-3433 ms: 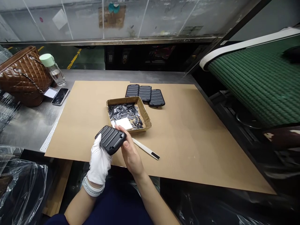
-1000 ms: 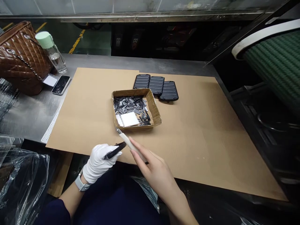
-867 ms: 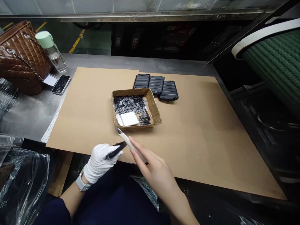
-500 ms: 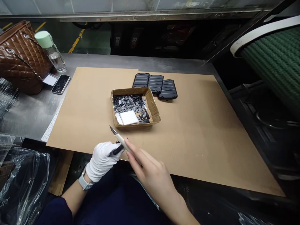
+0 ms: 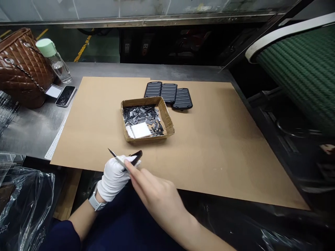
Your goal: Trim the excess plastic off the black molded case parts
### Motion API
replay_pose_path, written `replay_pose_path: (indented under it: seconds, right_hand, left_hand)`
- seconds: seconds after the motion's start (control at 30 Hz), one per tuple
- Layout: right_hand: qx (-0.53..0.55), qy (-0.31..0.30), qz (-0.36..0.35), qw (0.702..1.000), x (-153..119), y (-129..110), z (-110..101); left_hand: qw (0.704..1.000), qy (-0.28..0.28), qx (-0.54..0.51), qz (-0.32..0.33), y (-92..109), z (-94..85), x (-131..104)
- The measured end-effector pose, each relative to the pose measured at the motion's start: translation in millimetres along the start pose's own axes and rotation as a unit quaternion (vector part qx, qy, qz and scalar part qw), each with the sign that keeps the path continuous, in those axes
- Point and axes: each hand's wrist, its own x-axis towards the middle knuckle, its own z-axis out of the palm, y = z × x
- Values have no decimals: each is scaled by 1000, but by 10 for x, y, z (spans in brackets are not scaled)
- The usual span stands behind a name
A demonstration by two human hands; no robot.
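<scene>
Presumably for steadiness, the gloved left hand (image 5: 112, 179) has its grip wrapped around a black panel (image 5: 137, 157) by the near edge of the cardboard sheet (image 5: 214, 146). The right hand (image 5: 158, 193) grips a knife (image 5: 120, 161), its blade angled forward, likely for safety.

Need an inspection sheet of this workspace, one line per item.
Surface: flat brown cardboard sheet on a grey metal table.
Work items: shallow brown cardboard box holding small dark pieces and a white block; three black ribbed plastic panels behind it.
Clutter: brown quilted handbag, clear bottle with mint-green lid, black-screened phone, all left.
Hands: white-gloved left hand grips black plastic piece; bare right hand holds slim white-handled knife, blade exposed.
Cables: dark cable-like loop under far metal rail, too dim to confirm.
Surroundings: green ribbed belt, right; clear plastic wrap, lower left.
</scene>
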Motion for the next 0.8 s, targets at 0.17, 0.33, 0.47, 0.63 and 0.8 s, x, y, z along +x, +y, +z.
replay_pose_path:
  seconds: [0.17,0.33,0.47,0.63,0.8]
  right_hand:
    - [-4,-4,12,1000,21,93,1]
    - [15,-36,67,997,-6,237,66]
    - [83,-57,128,987,-87,357,235]
    - [114,-89,148,978,-226,591,582]
    - [157,25,129,979,-61,568,546]
  left_hand:
    - [999,14,41,3,42,-11,12]
    - [994,29,102,19,95,-18,8]
    - [995,56,79,17,67,-49,-21]
    - [987,98,-27,-126,6,-115,-103]
    - [980,78,-82,-167,81,-139,-87]
